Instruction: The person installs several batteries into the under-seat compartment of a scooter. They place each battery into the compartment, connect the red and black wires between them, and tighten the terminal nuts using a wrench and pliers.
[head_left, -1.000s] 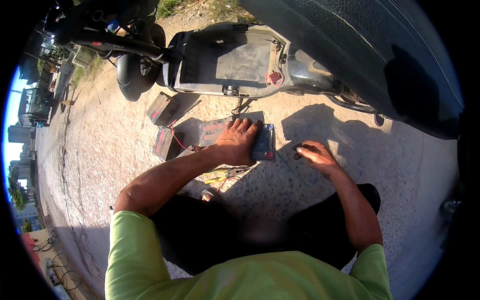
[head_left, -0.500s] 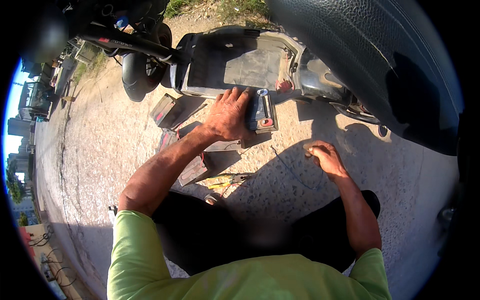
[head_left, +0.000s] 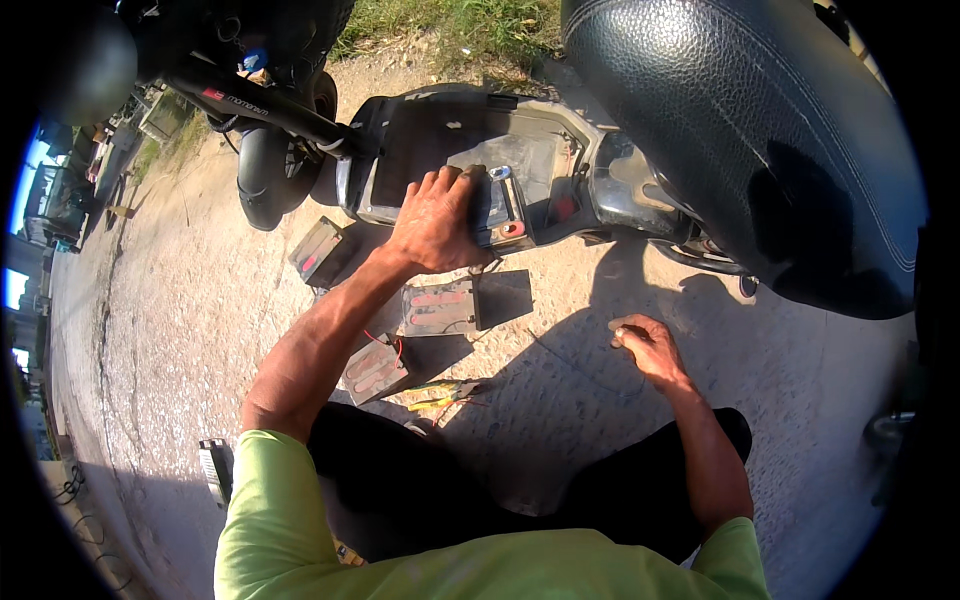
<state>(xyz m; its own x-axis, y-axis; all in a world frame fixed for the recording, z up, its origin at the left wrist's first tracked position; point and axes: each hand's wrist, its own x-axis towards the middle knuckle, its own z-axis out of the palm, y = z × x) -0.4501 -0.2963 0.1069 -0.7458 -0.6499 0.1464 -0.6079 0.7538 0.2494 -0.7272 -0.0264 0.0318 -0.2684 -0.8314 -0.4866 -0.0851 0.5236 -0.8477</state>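
Observation:
My left hand grips a dark box-shaped battery with a red-marked terminal. The battery is tilted over the near rim of the open floor compartment of a black scooter; the palm covers its left side. My right hand is held apart over the ground, thumb and fingers pinched together; what they hold, if anything, is too small to make out. On the ground below my left hand lie a grey battery, another battery with a red wire, and a third battery farther left.
Yellow-handled pliers lie before my knees, with a faint thin wire to their right. The scooter's black seat overhangs at the right, and its front wheel and fender stand at the left. Grass grows beyond.
My left hand has raised the battery from beside the scooter to the compartment's rim, partly over the opening. My right hand keeps its pinch. The whole view has shifted slightly.

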